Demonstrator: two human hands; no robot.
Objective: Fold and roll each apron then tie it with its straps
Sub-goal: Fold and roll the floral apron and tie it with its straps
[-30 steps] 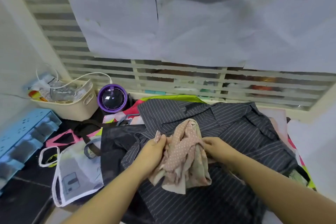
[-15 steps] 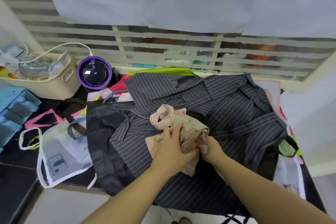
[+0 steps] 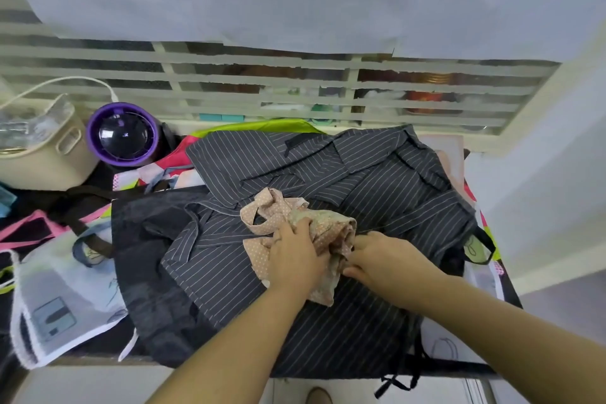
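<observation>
Where the bunched pink apron (image 3: 328,229) lies crosswise on the striped apron (image 3: 377,180), it is clasped from above by curled fingers of the left hand (image 3: 295,261) and pinched at its right end by the right hand (image 3: 387,261).

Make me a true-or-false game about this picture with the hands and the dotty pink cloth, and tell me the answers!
1. The left hand and the right hand both hold the bunched pink polka-dot cloth apron. True.
2. The pink apron lies on a bright yellow towel. False: it lies on the dark grey pinstriped cloth.
3. The round purple gadget with a dark dome stands beside the cream plastic basket. True.
4. The purple gadget is to the right of the hands. False: it is far off to their left.
</observation>
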